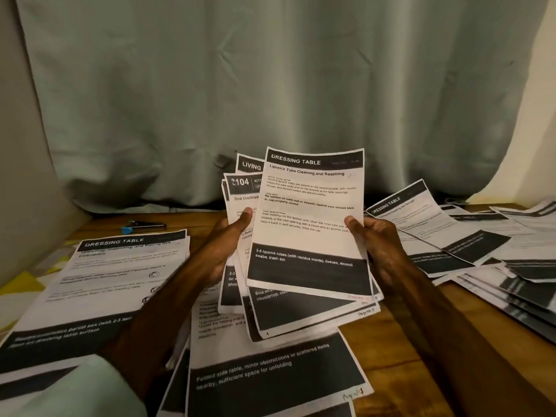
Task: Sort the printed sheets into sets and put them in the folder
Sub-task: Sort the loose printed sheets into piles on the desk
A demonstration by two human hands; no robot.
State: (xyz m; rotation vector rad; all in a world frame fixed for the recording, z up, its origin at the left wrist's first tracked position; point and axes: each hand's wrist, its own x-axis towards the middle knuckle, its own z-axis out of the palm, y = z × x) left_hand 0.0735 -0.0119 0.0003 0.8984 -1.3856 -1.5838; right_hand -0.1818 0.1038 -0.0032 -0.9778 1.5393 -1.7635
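While both forearms reach forward above the wooden table [406, 341], left hand [222, 248] grips the raised fanned sheets [242, 191] from behind, thumb pressed on front; right hand [380, 248] pinches right edge of the top sheet [310, 218].

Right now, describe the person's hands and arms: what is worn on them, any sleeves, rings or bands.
The left hand and the right hand are bare: no gloves, no ring on the fingers that show. Wrists and forearms are bare too, without watch or band. A pale green sleeve seems to start near the left elbow; no sleeve shows on the right arm.
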